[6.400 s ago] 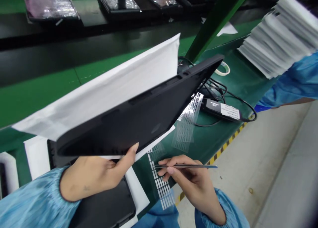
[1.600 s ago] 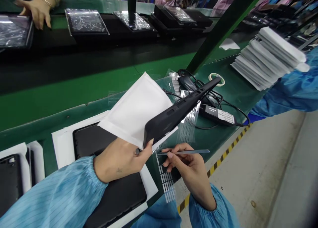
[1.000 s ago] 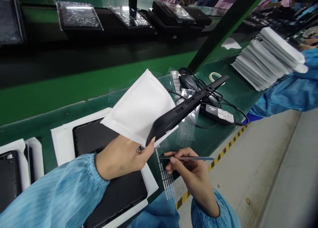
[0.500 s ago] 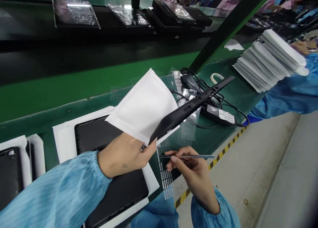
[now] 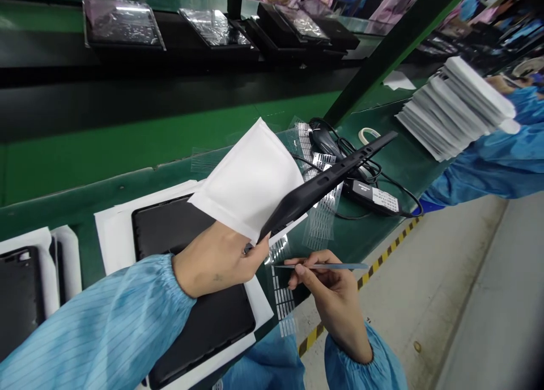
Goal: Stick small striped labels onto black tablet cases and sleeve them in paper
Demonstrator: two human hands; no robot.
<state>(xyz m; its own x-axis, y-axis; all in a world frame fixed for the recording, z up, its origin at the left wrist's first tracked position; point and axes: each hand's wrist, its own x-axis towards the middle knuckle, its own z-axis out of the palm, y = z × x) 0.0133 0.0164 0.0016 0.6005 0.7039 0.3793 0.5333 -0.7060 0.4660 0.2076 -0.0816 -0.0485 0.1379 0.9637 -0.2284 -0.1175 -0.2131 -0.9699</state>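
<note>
My left hand (image 5: 227, 259) is closed on the near end of a black tablet back cover (image 5: 327, 180), held tilted on edge above the bench. A white foam sleeve (image 5: 253, 180) is held along with it, on its far side. In my right hand (image 5: 329, 282) is a pair of thin metal tweezers (image 5: 340, 266), pinched between thumb and fingers. Their tips lie over a clear sheet with rows of small silvery strips (image 5: 284, 299) at the bench edge. Under my left forearm, another black cover (image 5: 208, 333) rests on white sleeves (image 5: 113, 237).
Behind the held cover lie a barcode scanner (image 5: 325, 139) with cables, a labelled black box (image 5: 372, 197) and a tape roll (image 5: 368, 135). A stack of white sleeves (image 5: 457, 109) stands right, near a co-worker's blue sleeve (image 5: 488, 163). A green post (image 5: 382, 67) rises behind.
My hands keep their grips and have barely moved; the tweezer tips stay over the strip sheet. The view has shifted slightly. Across the bench, another person's hands have moved apart.
</note>
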